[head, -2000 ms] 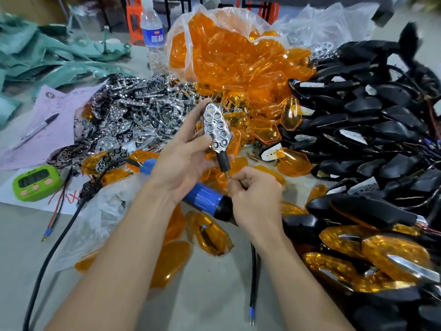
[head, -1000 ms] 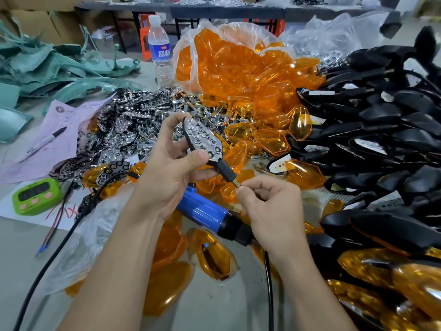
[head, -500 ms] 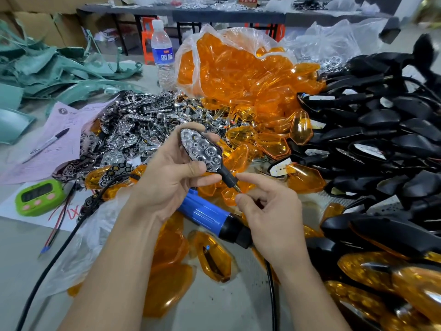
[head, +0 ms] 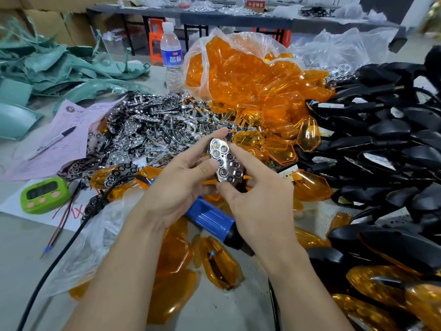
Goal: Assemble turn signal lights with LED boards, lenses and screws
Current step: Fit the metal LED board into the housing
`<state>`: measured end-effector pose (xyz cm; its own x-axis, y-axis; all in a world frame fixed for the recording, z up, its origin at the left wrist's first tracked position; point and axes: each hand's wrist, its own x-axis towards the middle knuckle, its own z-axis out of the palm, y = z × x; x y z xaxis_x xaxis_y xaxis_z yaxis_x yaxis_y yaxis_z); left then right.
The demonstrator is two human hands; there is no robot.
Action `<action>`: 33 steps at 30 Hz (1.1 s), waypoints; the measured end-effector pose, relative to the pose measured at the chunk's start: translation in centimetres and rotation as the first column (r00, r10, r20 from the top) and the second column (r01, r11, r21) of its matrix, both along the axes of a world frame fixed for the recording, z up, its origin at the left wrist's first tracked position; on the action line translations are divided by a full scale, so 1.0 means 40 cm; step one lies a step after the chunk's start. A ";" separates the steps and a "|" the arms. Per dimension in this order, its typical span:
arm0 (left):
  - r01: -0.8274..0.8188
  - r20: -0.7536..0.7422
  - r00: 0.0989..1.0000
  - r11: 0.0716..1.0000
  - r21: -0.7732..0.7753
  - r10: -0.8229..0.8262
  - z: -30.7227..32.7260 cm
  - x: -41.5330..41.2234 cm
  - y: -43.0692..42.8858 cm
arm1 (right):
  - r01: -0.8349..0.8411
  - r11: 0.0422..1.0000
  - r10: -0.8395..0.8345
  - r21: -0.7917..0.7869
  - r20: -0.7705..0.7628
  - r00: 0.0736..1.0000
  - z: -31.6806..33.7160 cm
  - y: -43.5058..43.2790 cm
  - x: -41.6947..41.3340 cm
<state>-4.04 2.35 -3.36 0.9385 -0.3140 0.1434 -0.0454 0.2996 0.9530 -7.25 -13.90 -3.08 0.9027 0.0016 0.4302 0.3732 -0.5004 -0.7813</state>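
Observation:
A chrome honeycomb reflector (head: 225, 162) of a turn signal sits upright between both hands at mid-frame. My left hand (head: 181, 185) grips its left side, thumb across the face. My right hand (head: 260, 194) holds its right edge and lower end with curled fingers; the black stem is hidden behind that hand. A pile of chrome reflectors (head: 148, 130) lies behind, a bag of orange lenses (head: 245, 75) stands beyond it, and black housings (head: 381, 144) are heaped on the right.
A blue electric screwdriver (head: 210, 218) lies under my hands, its black cable (head: 59, 256) trailing left. Loose orange lenses (head: 219, 263) lie near the front. A green timer (head: 44, 194), pink paper with a pen (head: 56, 139), a water bottle (head: 170, 56) and teal scraps (head: 47, 68) stand left.
My right hand has moved up from the stem's wire end to the reflector's right edge. The unit has turned more upright and now faces me.

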 end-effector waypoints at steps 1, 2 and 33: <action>0.008 -0.008 1.000 1.000 -0.013 -0.008 0.001 0.000 0.002 | -0.005 0.999 0.005 0.036 0.002 1.000 -0.006 -0.002 -0.002; 0.013 -0.012 1.000 1.000 -0.024 -0.014 0.002 0.000 0.004 | -0.005 0.998 0.005 0.064 -0.001 1.000 -0.013 -0.004 -0.005; -0.335 -0.023 0.942 0.934 -0.123 0.335 0.021 0.004 0.001 | -0.032 0.962 0.126 0.271 -0.339 0.932 0.002 -0.058 -0.011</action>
